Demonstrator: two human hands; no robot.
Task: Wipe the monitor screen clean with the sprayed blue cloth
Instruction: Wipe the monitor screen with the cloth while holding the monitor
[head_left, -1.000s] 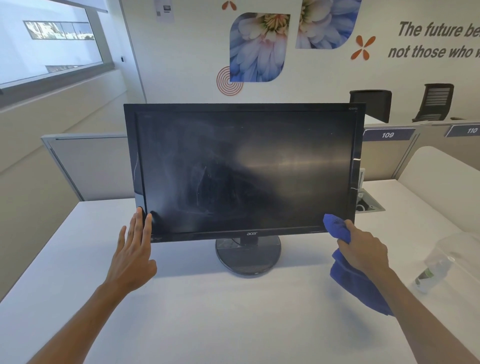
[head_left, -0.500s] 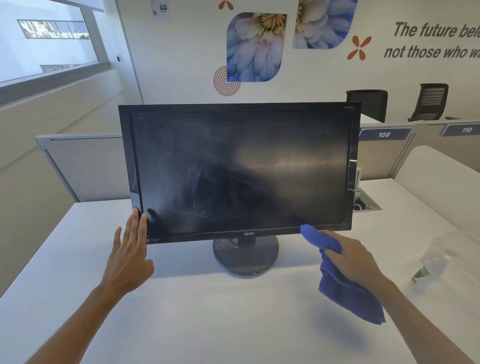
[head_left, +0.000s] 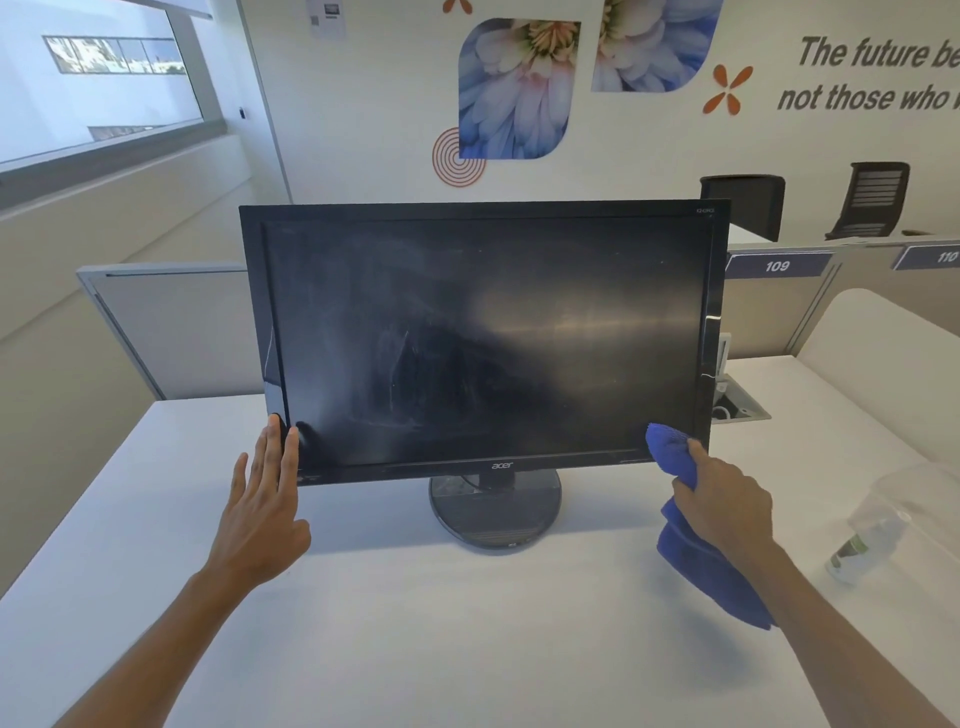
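Note:
A black monitor (head_left: 483, 338) stands on a round base on the white desk (head_left: 415, 623), its dark screen streaked with smears. My left hand (head_left: 262, 506) rests with straight fingers against the lower left corner of the bezel. My right hand (head_left: 722, 504) grips a bunched blue cloth (head_left: 670, 449) and presses its tip on the lower right corner of the screen. The rest of the cloth hangs below my wrist.
A clear spray bottle (head_left: 867, 540) lies on the desk at the right. Behind the monitor run grey desk partitions (head_left: 171, 327), with a cable hatch (head_left: 737, 405) at the right. Two black office chairs stand at the far right.
My right hand swept the cloth left along the bottom edge of the screen, then back to the lower right corner. My left hand stayed on the left bezel.

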